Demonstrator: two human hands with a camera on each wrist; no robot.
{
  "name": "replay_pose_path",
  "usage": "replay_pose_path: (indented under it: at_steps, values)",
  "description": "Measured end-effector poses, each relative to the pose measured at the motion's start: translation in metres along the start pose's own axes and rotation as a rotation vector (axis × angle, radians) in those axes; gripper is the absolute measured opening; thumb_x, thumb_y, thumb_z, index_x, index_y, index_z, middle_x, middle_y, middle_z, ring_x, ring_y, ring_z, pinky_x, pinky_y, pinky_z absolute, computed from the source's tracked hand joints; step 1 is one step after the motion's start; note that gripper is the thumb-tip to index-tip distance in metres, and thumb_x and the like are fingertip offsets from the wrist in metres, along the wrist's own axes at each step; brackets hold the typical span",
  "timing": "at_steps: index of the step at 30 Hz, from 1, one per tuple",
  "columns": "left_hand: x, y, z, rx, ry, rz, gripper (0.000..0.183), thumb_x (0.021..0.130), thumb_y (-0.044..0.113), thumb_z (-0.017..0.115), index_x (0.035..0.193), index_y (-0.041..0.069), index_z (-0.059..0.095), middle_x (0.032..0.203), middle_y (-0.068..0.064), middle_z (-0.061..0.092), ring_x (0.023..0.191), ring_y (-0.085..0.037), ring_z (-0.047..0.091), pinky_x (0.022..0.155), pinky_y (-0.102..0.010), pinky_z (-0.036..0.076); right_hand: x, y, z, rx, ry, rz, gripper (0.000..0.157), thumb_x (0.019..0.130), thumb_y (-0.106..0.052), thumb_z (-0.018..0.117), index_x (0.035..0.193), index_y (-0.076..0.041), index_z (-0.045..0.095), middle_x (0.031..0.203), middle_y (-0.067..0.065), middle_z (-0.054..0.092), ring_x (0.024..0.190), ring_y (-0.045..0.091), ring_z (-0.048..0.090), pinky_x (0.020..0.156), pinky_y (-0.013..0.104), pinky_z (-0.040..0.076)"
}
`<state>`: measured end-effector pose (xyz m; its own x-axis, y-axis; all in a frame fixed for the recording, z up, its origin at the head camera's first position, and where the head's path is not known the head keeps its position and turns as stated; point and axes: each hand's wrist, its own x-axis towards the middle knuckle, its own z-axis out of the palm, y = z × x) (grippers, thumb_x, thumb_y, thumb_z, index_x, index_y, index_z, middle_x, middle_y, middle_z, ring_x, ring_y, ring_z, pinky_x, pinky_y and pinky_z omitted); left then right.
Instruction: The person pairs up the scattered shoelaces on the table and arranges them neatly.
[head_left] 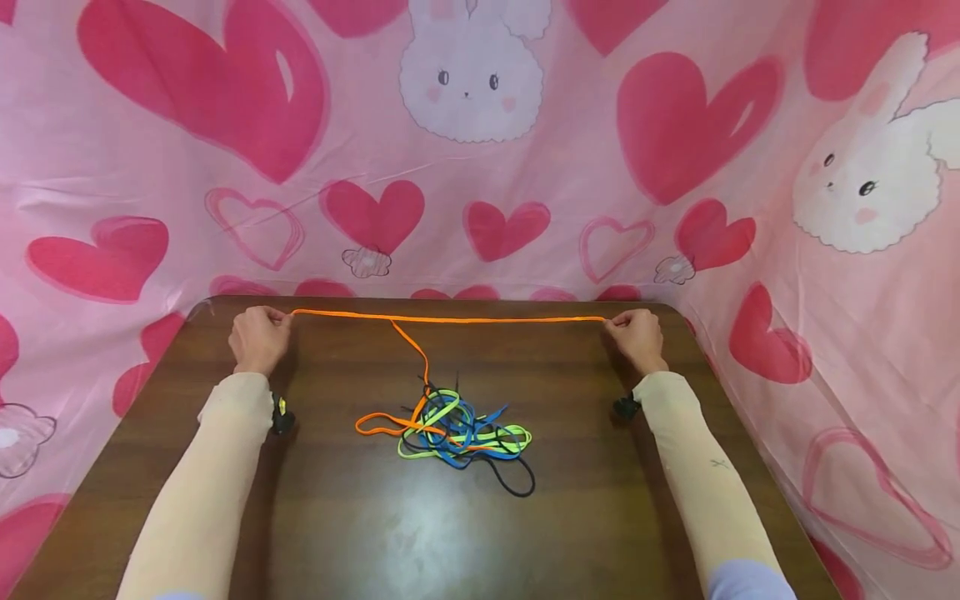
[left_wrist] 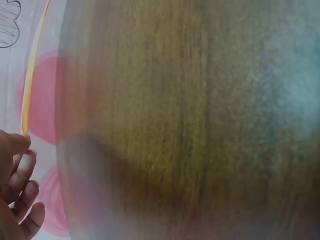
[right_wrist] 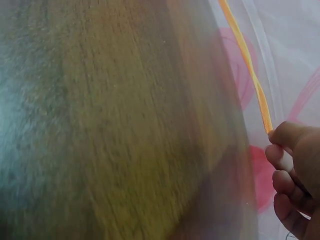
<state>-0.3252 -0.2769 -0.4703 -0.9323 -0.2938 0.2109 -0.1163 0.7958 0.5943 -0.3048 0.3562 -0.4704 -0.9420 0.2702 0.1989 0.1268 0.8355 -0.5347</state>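
Pinched by the left hand (head_left: pixel 258 340) near the table's (head_left: pixel 337 533) far left corner and by the right hand (head_left: pixel 637 340) near its far right corner, the orange lace (head_left: pixel 510 321) is shown taut along the far edge in the head view. A slack strand of it is led down to a tangled pile (head_left: pixel 461 433) at mid-table. Straightening the lace is judged to be the step in hand. In the left wrist view, it is gripped between thumb and fingertip; likewise in the right wrist view. Next, firm pinches and gentle easing of the slack strand from the pile seem called for.
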Motion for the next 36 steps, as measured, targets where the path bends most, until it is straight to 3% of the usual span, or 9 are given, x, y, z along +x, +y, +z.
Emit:
replay_pose_path:
  at_steps: [6,16,21,28,36]
  values:
    - [0.003,-0.004,0.004,0.03,-0.011,-0.006,0.03,0.097,0.024,0.062,0.098,-0.003,0.075,0.104,-0.029,0.071,0.101,-0.052,0.063,0.084,-0.063,0.048,0.003,-0.003,0.013,0.014,0.026,0.013,0.024,0.089,-0.026,0.076,0.085,-0.003,0.08,0.086,0.016,0.077,0.083,0.036,0.069,0.076,0.051,0.053]
    - [0.008,-0.004,0.01,0.058,0.006,-0.011,0.028,0.097,0.022,0.062,0.099,-0.003,0.076,0.104,-0.029,0.071,0.1,-0.051,0.064,0.083,-0.061,0.048,0.005,-0.005,0.02,0.07,0.038,0.044,0.027,0.09,-0.03,0.075,0.088,-0.003,0.08,0.09,0.017,0.077,0.088,0.037,0.069,0.082,0.052,0.053]
    - [0.01,-0.009,0.012,0.092,-0.058,-0.011,0.027,0.097,0.02,0.061,0.1,-0.003,0.074,0.105,-0.029,0.071,0.1,-0.051,0.062,0.084,-0.06,0.048,0.006,-0.001,0.019,0.047,-0.027,0.033,0.027,0.092,-0.028,0.073,0.092,-0.002,0.08,0.091,0.017,0.077,0.085,0.034,0.068,0.077,0.048,0.052]
    - [0.003,-0.022,0.006,0.107,-0.108,0.017,0.025,0.096,0.019,0.063,0.099,-0.003,0.074,0.102,-0.028,0.071,0.097,-0.05,0.062,0.08,-0.06,0.049,0.0,0.011,0.021,0.038,-0.138,-0.002,0.025,0.094,-0.022,0.072,0.093,0.002,0.078,0.088,0.017,0.076,0.077,0.026,0.066,0.067,0.032,0.049]
    - [0.002,-0.024,0.001,0.12,-0.159,0.045,0.025,0.094,0.021,0.066,0.097,-0.001,0.077,0.101,-0.028,0.072,0.098,-0.05,0.061,0.082,-0.061,0.048,0.002,0.016,0.016,0.023,-0.169,-0.034,0.025,0.095,-0.021,0.071,0.093,0.003,0.077,0.085,0.016,0.075,0.075,0.025,0.063,0.066,0.031,0.046]
